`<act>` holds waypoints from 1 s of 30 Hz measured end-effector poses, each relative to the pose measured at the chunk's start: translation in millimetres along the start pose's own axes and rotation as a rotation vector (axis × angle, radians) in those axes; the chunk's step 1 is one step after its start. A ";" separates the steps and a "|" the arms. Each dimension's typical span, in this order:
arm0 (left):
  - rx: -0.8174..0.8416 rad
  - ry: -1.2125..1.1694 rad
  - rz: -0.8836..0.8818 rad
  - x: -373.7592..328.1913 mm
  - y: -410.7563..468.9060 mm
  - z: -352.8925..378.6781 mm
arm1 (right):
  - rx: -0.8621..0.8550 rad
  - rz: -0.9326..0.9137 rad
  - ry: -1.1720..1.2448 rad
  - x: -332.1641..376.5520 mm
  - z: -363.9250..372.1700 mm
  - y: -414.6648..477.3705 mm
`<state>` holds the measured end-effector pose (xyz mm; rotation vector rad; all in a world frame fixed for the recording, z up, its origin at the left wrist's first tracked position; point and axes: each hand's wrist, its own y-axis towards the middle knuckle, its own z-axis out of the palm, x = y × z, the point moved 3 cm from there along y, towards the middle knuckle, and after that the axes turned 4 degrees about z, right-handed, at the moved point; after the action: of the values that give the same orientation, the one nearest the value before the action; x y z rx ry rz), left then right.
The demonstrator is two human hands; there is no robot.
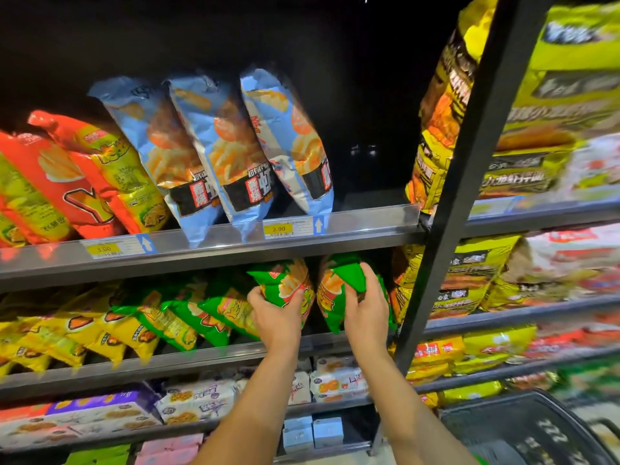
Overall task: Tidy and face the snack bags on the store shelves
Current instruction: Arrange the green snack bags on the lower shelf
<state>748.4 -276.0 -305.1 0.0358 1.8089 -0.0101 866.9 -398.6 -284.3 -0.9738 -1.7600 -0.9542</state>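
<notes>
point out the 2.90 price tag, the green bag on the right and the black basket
2.90 price tag [278,228]: head view, middle of its yellow label.
right green bag [347,275]: head view, its plain green upper corner.
black basket [496,427]: head view, its dark side wall below the rim.

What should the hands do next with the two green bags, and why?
Probably stand both bags upright, side by side, at the front of the shelf. The left hand grips the left green bag and the right hand grips the right green bag. Both bags tilt, with a dark gap between them, so they are not yet faced.
</notes>
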 end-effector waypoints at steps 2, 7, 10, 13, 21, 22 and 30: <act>0.009 0.005 -0.029 1.1 0.3 6.0 | -0.009 0.009 0.044 0.3 -4.1 -0.7; -0.008 0.034 -0.076 5.1 3.2 17.9 | -0.006 0.037 0.085 -2.7 -12.6 -8.0; -0.022 0.022 -0.093 6.7 4.8 24.2 | 0.020 0.060 0.141 -3.7 -18.5 -16.2; -0.034 0.046 -0.120 9.4 6.7 26.4 | 0.040 0.064 0.153 -1.6 -24.3 -23.2; -0.037 0.206 -0.164 30.9 13.4 14.2 | 0.108 0.099 0.193 0.7 -33.2 -31.9; -0.035 0.209 -0.165 31.9 14.5 13.5 | 0.112 0.101 0.195 1.2 -33.4 -32.4; 0.009 0.146 -0.219 28.5 6.8 3.5 | 0.159 0.121 0.216 5.8 -42.3 -30.4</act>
<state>745.3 -268.8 -333.5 -0.1598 1.9510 -0.1752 851.7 -447.2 -271.8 -0.8330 -1.5521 -0.7984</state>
